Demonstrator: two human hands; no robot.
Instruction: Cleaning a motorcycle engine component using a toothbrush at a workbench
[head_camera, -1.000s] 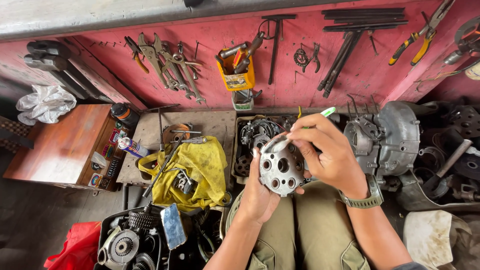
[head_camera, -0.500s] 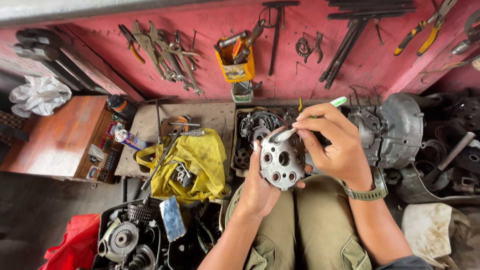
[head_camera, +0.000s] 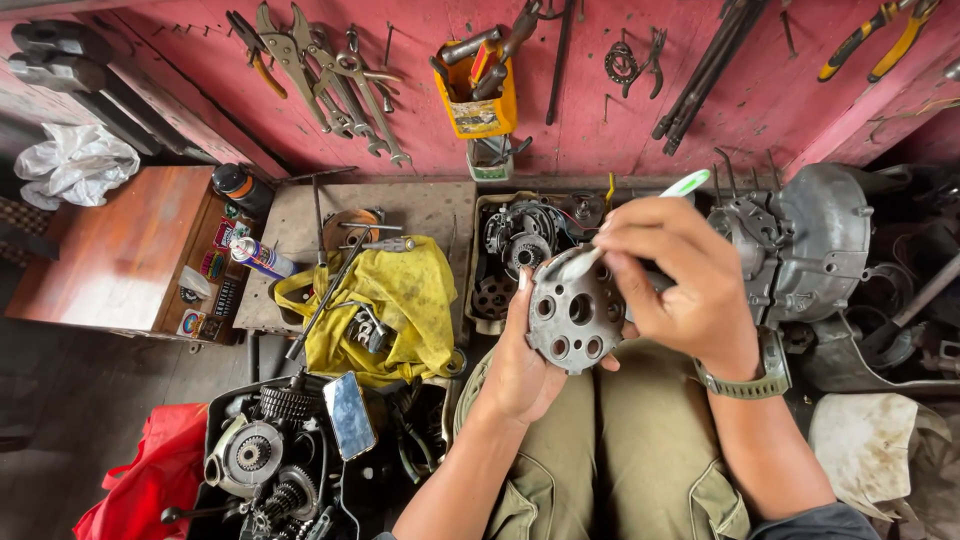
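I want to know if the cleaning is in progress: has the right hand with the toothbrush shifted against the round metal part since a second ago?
Cannot tell: the right hand holds the toothbrush at the metal part's upper edge throughout.

1. Taking the yellow cloth (head_camera: 395, 300) as landmark: to its right, the left hand (head_camera: 520, 365) and right hand (head_camera: 680, 285) with the round holed metal part (head_camera: 572, 322) fill the space above the lap.
2. Behind and right of the cloth, the parts tray (head_camera: 478, 290) is crowded with gears.
3. Behind the cloth, a screwdriver (head_camera: 385, 244) and rods lie across the board.
4. Left of the cloth, the wooden box top (head_camera: 110, 250) lies bare.
5. In front of the cloth, an engine casing (head_camera: 262, 462) blocks the floor.
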